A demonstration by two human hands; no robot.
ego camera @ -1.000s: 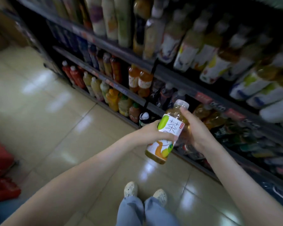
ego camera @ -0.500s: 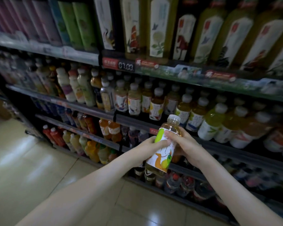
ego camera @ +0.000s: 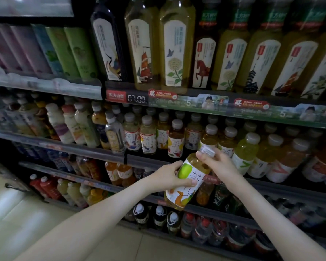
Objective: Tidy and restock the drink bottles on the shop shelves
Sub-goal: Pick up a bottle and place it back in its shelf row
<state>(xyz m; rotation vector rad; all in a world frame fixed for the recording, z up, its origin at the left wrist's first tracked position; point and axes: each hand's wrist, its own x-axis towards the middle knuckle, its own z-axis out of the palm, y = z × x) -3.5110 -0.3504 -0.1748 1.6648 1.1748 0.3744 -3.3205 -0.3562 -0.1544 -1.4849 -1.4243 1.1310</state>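
I hold a tea bottle (ego camera: 188,183) with a white label, a green fruit picture and a pale cap, tilted with its cap up and to the right. My left hand (ego camera: 169,176) grips its body from the left. My right hand (ego camera: 218,164) pinches the neck and cap from the right. The bottle hangs in front of the shelf edge (ego camera: 139,159), just below a row of similar tea bottles (ego camera: 175,140) standing on the middle shelf.
Tall tea bottles (ego camera: 174,53) fill the top shelf above a price strip (ego camera: 136,98). Milky and juice bottles (ego camera: 70,123) stand at the left, orange and red drinks (ego camera: 119,173) lower down, dark bottles (ego camera: 159,216) at the bottom. Tiled floor (ego camera: 17,210) lies at the lower left.
My view has swung up from the floor to the shelves. Both hands have raised the bottle toward the middle shelf, and my right hand has shifted up onto the cap.
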